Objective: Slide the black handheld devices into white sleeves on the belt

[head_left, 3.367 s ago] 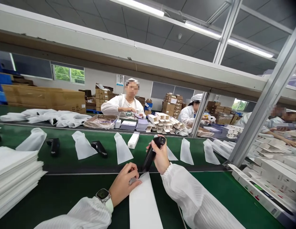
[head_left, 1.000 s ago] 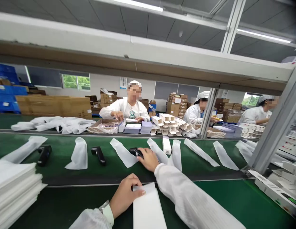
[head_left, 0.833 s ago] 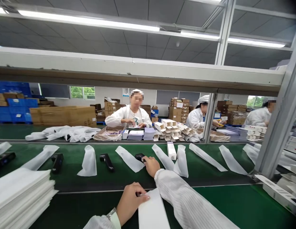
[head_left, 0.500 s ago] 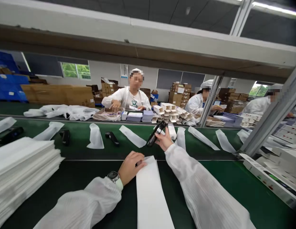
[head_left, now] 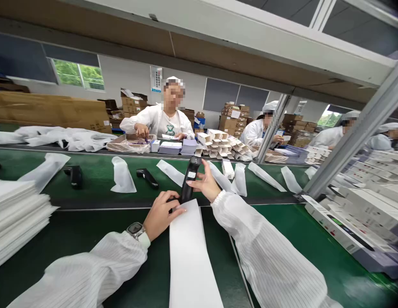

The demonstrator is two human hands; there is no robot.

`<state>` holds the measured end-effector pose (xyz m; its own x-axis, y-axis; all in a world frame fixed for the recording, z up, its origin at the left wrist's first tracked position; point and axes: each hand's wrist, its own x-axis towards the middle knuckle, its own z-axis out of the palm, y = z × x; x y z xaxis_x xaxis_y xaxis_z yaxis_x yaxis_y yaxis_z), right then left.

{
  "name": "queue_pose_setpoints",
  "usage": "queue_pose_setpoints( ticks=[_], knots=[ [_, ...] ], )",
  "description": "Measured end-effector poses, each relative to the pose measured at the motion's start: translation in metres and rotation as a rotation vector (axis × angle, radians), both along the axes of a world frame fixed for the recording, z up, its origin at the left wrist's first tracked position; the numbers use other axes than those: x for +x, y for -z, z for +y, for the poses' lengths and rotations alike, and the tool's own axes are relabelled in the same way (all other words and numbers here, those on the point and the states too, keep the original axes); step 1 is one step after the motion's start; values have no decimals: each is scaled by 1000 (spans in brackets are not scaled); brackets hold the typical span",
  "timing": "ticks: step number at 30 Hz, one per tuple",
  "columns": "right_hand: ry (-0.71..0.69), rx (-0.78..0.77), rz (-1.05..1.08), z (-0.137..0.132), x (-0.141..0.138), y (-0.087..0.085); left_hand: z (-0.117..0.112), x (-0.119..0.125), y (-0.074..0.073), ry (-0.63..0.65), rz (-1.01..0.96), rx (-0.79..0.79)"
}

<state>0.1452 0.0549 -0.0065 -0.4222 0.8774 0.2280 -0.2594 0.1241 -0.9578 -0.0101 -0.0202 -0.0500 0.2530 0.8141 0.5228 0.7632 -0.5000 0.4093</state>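
My right hand [head_left: 205,182] grips a black handheld device [head_left: 190,177] with a small white label, holding it nearly upright. The device's lower end is at the far edge of a flat white sleeve [head_left: 189,252]; whether it is inside the mouth I cannot tell. My left hand [head_left: 163,214] is closed on that far end, thumb on top and fingers curled at the edge, close to the device. The sleeve lies lengthwise toward me on the green work surface [head_left: 131,244].
A stack of white sleeves [head_left: 19,222] stands at left. On the green belt [head_left: 99,171] lie white sleeves, a black device [head_left: 147,178], another black device [head_left: 73,175] and a small white box [head_left: 227,169]. Printed boxes [head_left: 353,239] are piled right, by a metal post [head_left: 353,128]. Co-workers sit opposite.
My right hand has brought the black device left and turned it more upright, down to the sleeve's far end. My left hand stays at the sleeve's end. The view has shifted.
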Motion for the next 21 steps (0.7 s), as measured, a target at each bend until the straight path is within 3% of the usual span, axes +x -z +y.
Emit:
queue_pose_setpoints(
  ticks=[7, 10, 14, 16, 18, 21],
  knots=[
    [-194, -53, -160, 7, -1, 11, 1, 9, -21, -36, -139, -2],
    [-383, -98, -231, 5, 0, 13, 7, 15, -34, -84, -217, 46],
    [-748, -257, -219, -1, 9, 14, 15, 22, -48, -23, -304, -2],
    [-830, -251, -256, 0, 13, 15, 16, 23, -48, -4, -345, -49],
    [-668, -166, -214, 6, 15, 14, 15, 23, -43, -29, -388, -72],
    [-55, 15, 73, 29, 21, 1, 9, 19, -26, -115, -402, -63]
  ],
)
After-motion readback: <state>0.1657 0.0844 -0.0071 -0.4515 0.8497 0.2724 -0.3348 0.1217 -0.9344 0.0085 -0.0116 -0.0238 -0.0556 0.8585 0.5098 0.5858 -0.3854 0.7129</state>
